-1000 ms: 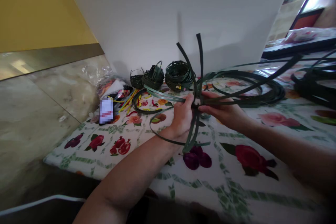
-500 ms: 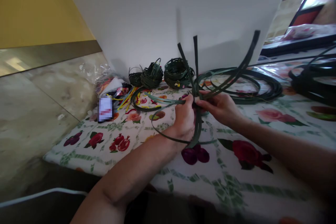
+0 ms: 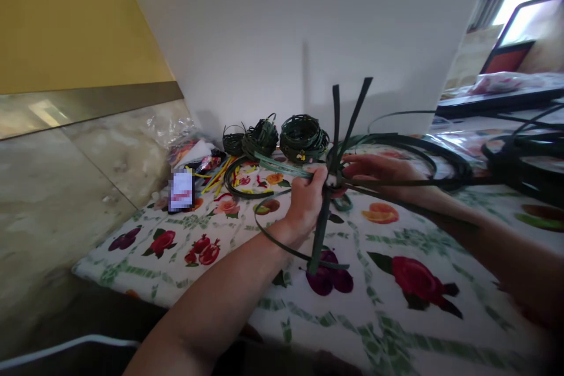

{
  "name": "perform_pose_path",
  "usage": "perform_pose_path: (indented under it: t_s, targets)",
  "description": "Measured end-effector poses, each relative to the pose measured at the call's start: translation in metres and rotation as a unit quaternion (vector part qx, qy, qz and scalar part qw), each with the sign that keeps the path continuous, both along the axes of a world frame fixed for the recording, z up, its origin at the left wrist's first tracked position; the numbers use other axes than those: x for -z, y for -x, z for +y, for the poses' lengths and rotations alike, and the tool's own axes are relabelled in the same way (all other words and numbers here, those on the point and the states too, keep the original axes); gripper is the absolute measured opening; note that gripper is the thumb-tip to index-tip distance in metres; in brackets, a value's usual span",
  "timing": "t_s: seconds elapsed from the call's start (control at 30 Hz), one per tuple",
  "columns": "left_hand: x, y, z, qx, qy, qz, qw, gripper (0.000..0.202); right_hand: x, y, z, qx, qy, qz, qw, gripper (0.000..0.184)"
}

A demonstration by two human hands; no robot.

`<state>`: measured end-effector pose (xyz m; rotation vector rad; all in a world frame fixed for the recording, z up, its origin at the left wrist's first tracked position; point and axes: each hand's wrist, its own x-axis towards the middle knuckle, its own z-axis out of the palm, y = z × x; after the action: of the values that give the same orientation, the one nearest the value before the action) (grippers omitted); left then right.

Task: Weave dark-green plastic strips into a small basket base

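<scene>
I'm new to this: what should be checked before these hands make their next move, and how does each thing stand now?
1. Left hand gripping the green strips where they cross: ok.
2. Right hand holding firmly: cannot tell, fingertips partly hidden.
3. Left forearm free of strips: not ok, a thin strip loops across it.
4. Round woven basket clear of both hands: ok.

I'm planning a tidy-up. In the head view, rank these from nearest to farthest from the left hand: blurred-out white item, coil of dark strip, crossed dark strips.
1. Crossed dark strips: held in the left hand.
2. Coil of dark strip: on the tablecloth, to the hand's left.
3. Blurred-out white item: farther left, near the tablecloth's left edge.
</scene>
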<state>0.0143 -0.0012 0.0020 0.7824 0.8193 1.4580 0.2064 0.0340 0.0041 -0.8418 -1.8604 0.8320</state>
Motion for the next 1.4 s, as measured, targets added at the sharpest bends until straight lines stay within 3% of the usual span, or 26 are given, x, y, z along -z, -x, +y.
perform_pose_path:
  t_s: [0.13,0.3,0.5,0.63,0.83,1.2,1.4]
  targets:
    - [0.001,-0.001,-0.002,0.014,-0.037,0.029,0.999,0.035,-0.025,-0.012,-0.005,0.066,-0.003,-0.016,0.998,0.032]
    - [0.002,-0.002,-0.005,0.028,-0.018,0.045,0.998,0.038,-0.027,-0.008,-0.006,0.131,-0.051,0.037,0.989,0.021]
    - [0.006,-0.004,-0.002,0.053,-0.039,0.041,0.997,0.041,-0.027,-0.008,-0.007,0.140,-0.059,0.004,0.988,0.027]
    - [0.013,-0.006,0.001,0.059,-0.047,0.034,0.997,0.042,-0.036,-0.005,-0.017,0.145,-0.076,-0.056,0.985,0.046]
    - [0.016,-0.007,0.004,0.062,-0.055,0.023,0.996,0.040,-0.047,0.002,-0.032,0.068,-0.071,-0.067,0.993,0.053]
    - [0.018,-0.008,0.003,0.090,-0.066,0.009,0.994,0.048,-0.044,-0.004,-0.021,0.100,-0.045,-0.091,0.990,0.052]
    - [0.015,-0.009,0.001,0.096,-0.056,-0.023,0.994,0.048,-0.032,-0.009,-0.010,0.171,-0.107,-0.155,0.967,0.040]
